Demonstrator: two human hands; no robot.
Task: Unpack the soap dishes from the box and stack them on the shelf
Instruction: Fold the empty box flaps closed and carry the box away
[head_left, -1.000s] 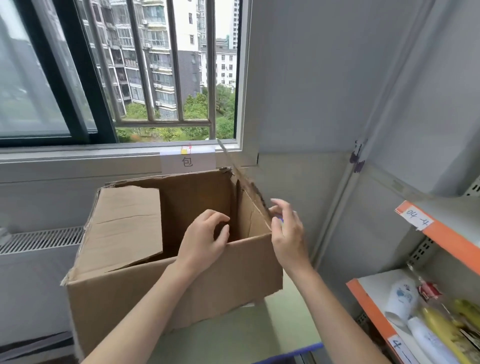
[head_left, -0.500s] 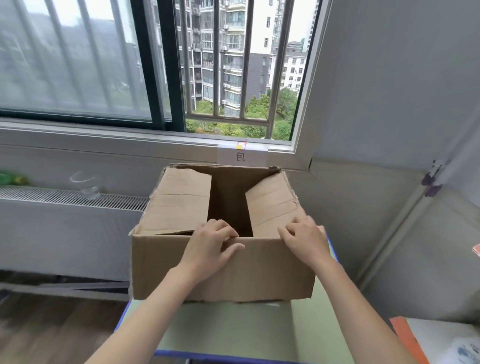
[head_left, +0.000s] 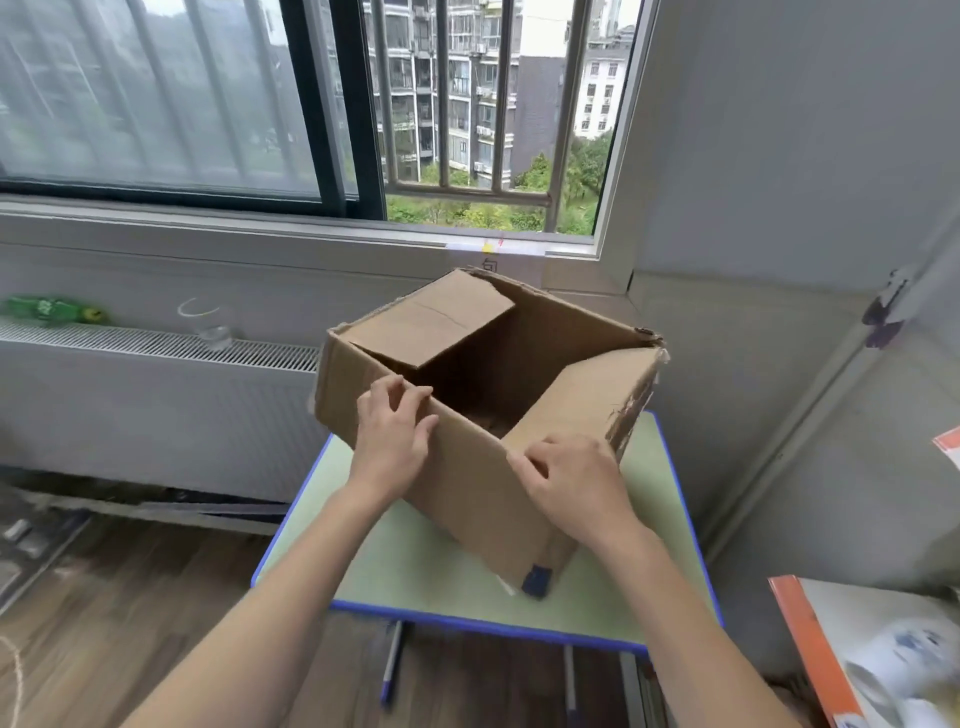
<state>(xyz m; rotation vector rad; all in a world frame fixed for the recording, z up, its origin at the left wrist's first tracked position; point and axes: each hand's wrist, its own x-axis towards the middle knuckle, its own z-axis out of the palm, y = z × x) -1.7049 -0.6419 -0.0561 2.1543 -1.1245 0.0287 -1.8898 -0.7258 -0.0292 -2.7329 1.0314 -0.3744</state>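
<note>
Both hands, left (head_left: 396, 435) and right (head_left: 571, 486), grip the near rim of the open-topped box (head_left: 467, 467), one corner pointing toward the camera.

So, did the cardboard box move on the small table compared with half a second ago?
Yes. The cardboard box has turned: its front was parallel to the table edge, and now one corner points toward it.

Both hands (head_left: 395, 436) grip the open box's (head_left: 467, 467) rim.
</note>
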